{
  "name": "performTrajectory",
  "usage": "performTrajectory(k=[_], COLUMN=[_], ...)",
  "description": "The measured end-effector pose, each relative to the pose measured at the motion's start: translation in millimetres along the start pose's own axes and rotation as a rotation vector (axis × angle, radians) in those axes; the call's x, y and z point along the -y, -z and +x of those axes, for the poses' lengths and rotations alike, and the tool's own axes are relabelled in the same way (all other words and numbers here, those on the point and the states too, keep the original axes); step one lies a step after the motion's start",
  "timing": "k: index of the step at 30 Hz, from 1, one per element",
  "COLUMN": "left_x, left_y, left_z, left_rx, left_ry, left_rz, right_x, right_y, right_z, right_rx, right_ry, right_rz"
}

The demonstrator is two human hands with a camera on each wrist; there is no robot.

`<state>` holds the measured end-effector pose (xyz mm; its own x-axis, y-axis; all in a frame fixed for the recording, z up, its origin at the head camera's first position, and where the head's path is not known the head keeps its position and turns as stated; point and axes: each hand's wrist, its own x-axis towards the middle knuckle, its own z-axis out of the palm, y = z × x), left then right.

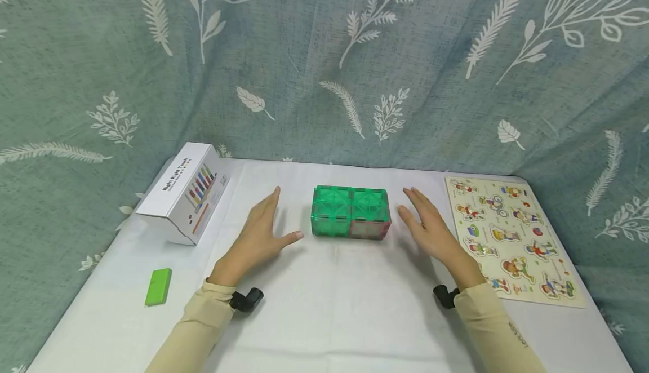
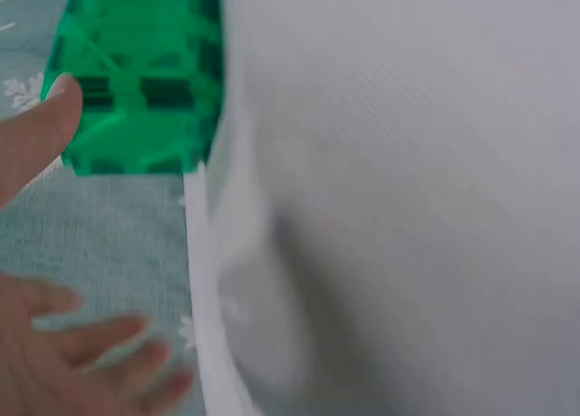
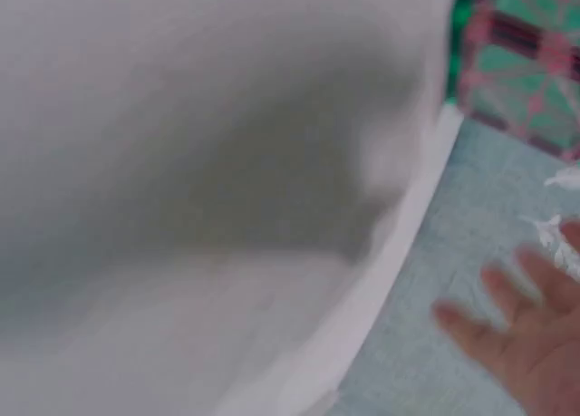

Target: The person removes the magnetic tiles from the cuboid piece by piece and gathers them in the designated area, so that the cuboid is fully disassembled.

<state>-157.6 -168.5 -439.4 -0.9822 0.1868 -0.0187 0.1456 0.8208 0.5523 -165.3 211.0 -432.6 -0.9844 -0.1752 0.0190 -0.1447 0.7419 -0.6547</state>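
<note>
A box-shaped block of see-through magnetic tiles (image 1: 332, 209) stands in the middle of the white table, green on most sides with a pinkish red part at its right end. To its left is my left hand (image 1: 261, 235), fingers straight and thumb pointing at the block across a small gap. My right hand (image 1: 428, 226) lies off the block's right side, its fingers extended and apart from it. Both palms hold nothing. The left wrist view shows the green tiles (image 2: 136, 81) beyond the thumb; in the right wrist view the red-edged end (image 3: 521, 67) appears above blurred fingers.
A white box with a printed xylophone-like picture (image 1: 185, 192) stands at the back left. A green block (image 1: 159, 287) lies in front of it. On the right lies a picture puzzle board (image 1: 507, 238), partly behind my right wrist. A patterned cloth (image 1: 304, 69) hangs behind the table.
</note>
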Motion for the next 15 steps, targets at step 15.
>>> performTrajectory(k=[15], left_x=[-8.8], left_y=[-17.5], left_z=[46.8], left_rx=[0.335], left_ry=[-0.082], left_rz=[-0.579], right_x=[11], right_y=[-1], right_z=[29], right_rx=[0.221], right_ry=[0.122], right_rz=[0.332])
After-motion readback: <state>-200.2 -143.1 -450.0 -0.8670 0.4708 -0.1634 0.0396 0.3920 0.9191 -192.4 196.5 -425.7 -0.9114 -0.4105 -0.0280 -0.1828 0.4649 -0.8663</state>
